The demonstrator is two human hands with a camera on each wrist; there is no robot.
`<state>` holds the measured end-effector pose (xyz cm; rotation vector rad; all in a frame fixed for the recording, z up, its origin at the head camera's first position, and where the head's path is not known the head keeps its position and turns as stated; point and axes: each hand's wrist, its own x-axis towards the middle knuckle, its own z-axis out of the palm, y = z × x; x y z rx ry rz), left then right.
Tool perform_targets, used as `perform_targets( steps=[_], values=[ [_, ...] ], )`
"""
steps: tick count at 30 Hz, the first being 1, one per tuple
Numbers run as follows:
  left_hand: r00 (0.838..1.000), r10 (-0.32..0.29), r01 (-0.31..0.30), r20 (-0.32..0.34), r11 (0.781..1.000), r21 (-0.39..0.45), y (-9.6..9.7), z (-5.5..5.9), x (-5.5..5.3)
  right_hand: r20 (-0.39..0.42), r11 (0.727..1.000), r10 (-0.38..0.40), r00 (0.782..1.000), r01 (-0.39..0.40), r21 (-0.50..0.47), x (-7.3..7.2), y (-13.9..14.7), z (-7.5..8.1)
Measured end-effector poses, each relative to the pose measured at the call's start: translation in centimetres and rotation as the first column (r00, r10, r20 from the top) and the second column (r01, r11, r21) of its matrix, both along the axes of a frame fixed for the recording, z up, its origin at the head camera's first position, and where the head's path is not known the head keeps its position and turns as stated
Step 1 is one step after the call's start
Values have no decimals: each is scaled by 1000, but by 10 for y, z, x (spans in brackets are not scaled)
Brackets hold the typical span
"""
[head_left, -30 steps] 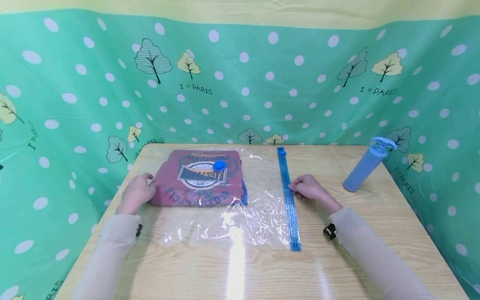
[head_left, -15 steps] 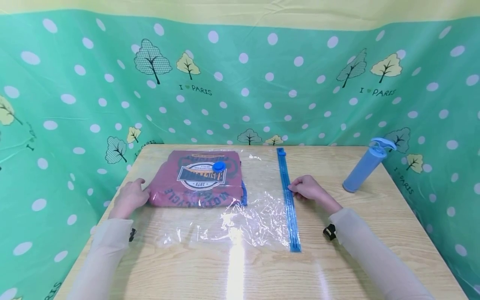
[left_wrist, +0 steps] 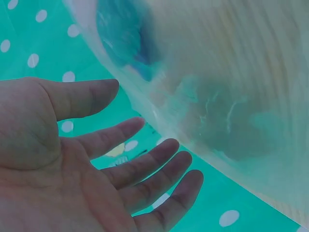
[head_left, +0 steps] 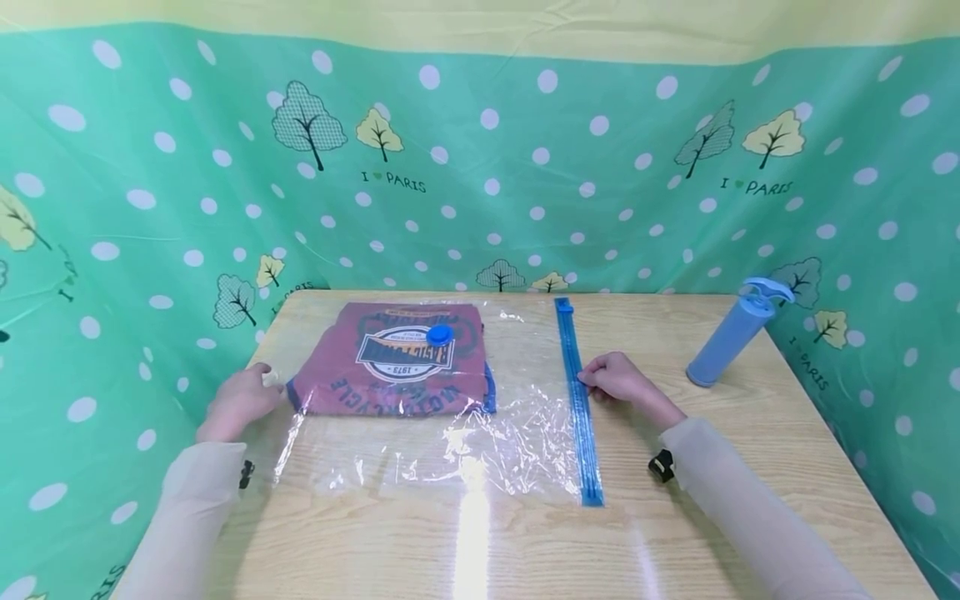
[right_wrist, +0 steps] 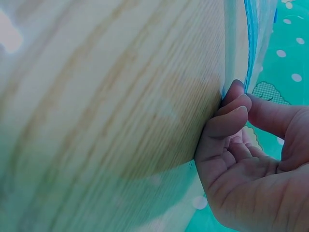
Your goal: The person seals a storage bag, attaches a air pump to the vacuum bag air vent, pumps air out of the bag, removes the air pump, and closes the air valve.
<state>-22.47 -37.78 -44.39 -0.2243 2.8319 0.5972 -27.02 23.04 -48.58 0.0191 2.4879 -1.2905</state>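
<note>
A clear plastic vacuum storage bag [head_left: 525,350] lies flat on the table, with a folded maroon printed T-shirt [head_left: 330,358] inside toward its left end. Over the shirt sits the bag's round blue valve [head_left: 439,335]. My right hand [head_left: 617,377] pinches the blue zip strip [head_left: 582,433] at the bag's right end; in the right wrist view thumb and fingertips meet at the blue edge. At the bag's left end is my left hand [head_left: 238,402]. Its fingers [left_wrist: 135,166] spread loosely beside the clear plastic in the left wrist view, with nothing between them.
A blue hand pump [head_left: 729,333] stands tilted on the right of the wooden table [head_left: 675,533]. A blue slider [head_left: 564,307] sits at the zip strip's far end. Behind and at both sides hangs a green dotted curtain [head_left: 480,208].
My left hand has moved left and toward me, away from the shirt, whose blue left corner now shows. My right hand stays at the zip strip.
</note>
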Motion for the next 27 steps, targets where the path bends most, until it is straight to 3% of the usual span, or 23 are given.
perform_targets(
  steps=[8,27],
  values=[
    [1000,-25,25,1,1000,-5,-8,-3,3,-4,1000,8,1000,-8,-29,-1,-1,-3],
    [1000,-16,16,-6,1000,18,-5,-1,4,-17,999,27,999,-28,-30,-1,6,0]
  ],
)
